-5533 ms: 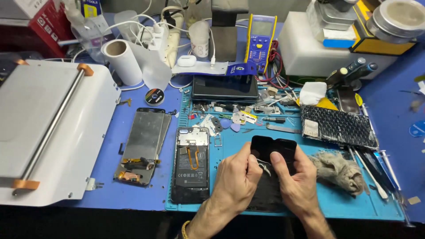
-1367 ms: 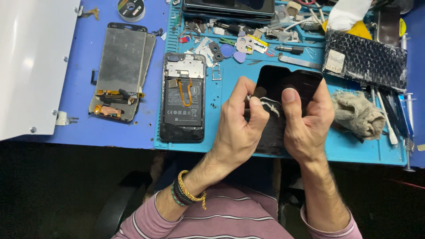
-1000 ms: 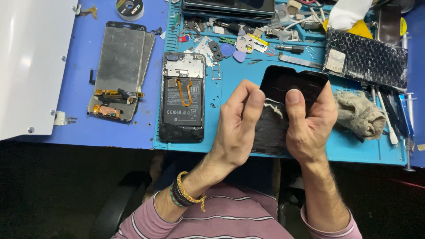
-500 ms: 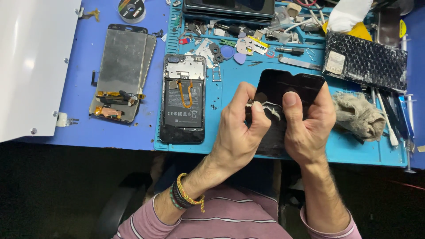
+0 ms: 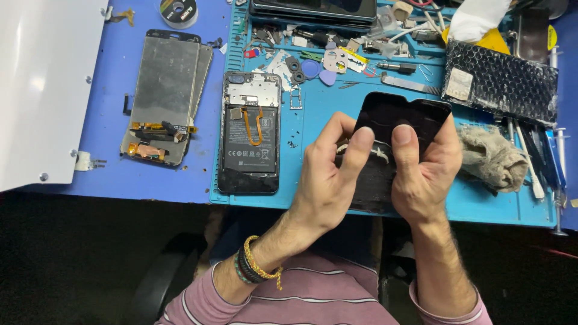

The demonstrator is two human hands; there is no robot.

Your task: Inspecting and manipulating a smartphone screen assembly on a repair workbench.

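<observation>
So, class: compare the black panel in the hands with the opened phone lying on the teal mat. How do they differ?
The black panel is gripped by both hands and shows a plain dark face; the opened phone lies untouched, exposing its battery and an orange ribbon cable. The panel is tilted, the phone flat. Both are phone-shaped rectangles.

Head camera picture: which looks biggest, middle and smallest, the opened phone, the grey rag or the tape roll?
1. Opened phone, biggest.
2. Grey rag, middle.
3. Tape roll, smallest, though the picture's top edge cuts it off.
</observation>
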